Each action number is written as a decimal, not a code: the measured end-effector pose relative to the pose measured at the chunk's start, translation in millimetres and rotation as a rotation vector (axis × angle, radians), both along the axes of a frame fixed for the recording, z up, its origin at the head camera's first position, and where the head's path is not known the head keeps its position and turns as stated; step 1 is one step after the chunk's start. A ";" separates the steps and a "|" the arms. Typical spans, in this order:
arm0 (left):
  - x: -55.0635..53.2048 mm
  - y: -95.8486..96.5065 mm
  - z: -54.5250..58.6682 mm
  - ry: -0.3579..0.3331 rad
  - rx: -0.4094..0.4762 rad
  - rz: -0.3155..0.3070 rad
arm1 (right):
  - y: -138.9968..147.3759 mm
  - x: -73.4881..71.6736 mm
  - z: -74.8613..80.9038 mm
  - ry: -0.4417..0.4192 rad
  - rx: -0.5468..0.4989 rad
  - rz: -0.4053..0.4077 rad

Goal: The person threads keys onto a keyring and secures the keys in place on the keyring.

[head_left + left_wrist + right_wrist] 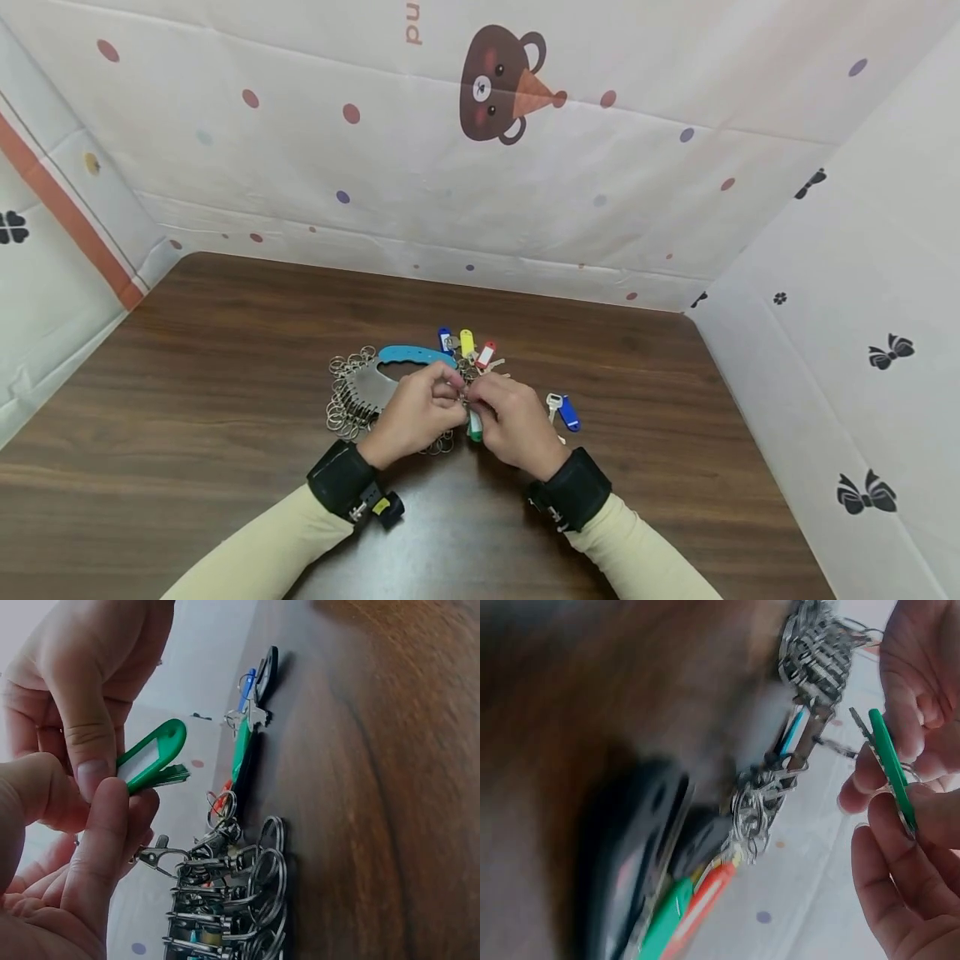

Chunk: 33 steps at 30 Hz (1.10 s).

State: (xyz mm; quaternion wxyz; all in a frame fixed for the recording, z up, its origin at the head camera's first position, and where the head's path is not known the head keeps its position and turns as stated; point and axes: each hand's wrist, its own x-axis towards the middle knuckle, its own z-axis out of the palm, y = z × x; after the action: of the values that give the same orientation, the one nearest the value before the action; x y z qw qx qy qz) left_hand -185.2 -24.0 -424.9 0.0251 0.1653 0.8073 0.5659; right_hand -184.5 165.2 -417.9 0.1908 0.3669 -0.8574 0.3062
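Observation:
Both hands meet over the right end of a metal key holder (367, 387) with a blue handle (411, 355) and many rings. The left hand (422, 410) and right hand (519, 423) pinch a green key tag (159, 754) with a white label. A metal key (174, 777) lies close along the tag. In the left wrist view, a small metal clasp (156, 855) stands out from the holder beside the left fingers. The right wrist view shows the tag (891, 765) edge-on between the fingertips. Where its ring meets the clasp is hidden by the fingers.
Beyond the hands lie a blue tag (445, 340), a yellow tag (467, 342) and a red tag (487, 354) with keys. Another blue tag (570, 414) with a key (553, 405) is right of the right hand. A patterned sheet (420, 167) hangs behind the wooden table (247, 317).

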 end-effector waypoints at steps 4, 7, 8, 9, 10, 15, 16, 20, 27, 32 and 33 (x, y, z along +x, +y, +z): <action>-0.9 -1.5 1.4 -0.043 0.039 -0.050 | 0.5 1.8 1.5 0.002 0.028 -0.013; -3.8 -4.4 1.5 -0.105 0.111 -0.123 | 1.3 1.1 1.4 -0.030 0.012 -0.018; -4.8 -5.4 1.5 -0.120 0.126 -0.139 | 1.6 1.0 1.6 -0.044 0.005 -0.018; -5.5 -6.0 1.5 -0.133 0.137 -0.147 | 1.9 0.9 1.5 -0.057 -0.001 -0.018; -6.3 -6.6 1.2 -0.134 0.142 -0.151 | 2.1 0.7 1.4 -0.067 -0.007 -0.017; -7.8 -4.0 0.1 -0.056 0.078 -0.045 | 2.6 1.7 2.0 -0.125 -0.002 -0.015; -7.8 -3.2 0.0 -0.044 0.067 -0.016 | 2.5 2.0 2.2 -0.139 0.001 -0.015; -7.9 -2.5 -0.1 0.005 0.006 0.043 | 2.7 2.0 3.6 -0.207 -0.014 -0.025; -10.9 -7.6 1.1 0.253 -0.244 0.036 | 2.6 0.2 7.6 -0.285 -0.044 -0.033; -12.0 -7.1 0.3 0.234 -0.273 0.038 | 1.4 1.0 7.5 -0.320 -0.028 -0.041; -12.0 -7.5 0.0 0.242 -0.275 0.018 | 1.3 0.8 7.6 -0.320 -0.032 -0.045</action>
State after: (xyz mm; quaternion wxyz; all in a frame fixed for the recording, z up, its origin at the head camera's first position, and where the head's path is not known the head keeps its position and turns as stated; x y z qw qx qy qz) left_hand -197.3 -31.5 -424.9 -0.0550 0.2201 0.8755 0.4266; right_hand -183.7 166.5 -410.3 0.0645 0.2910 -0.8799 0.3701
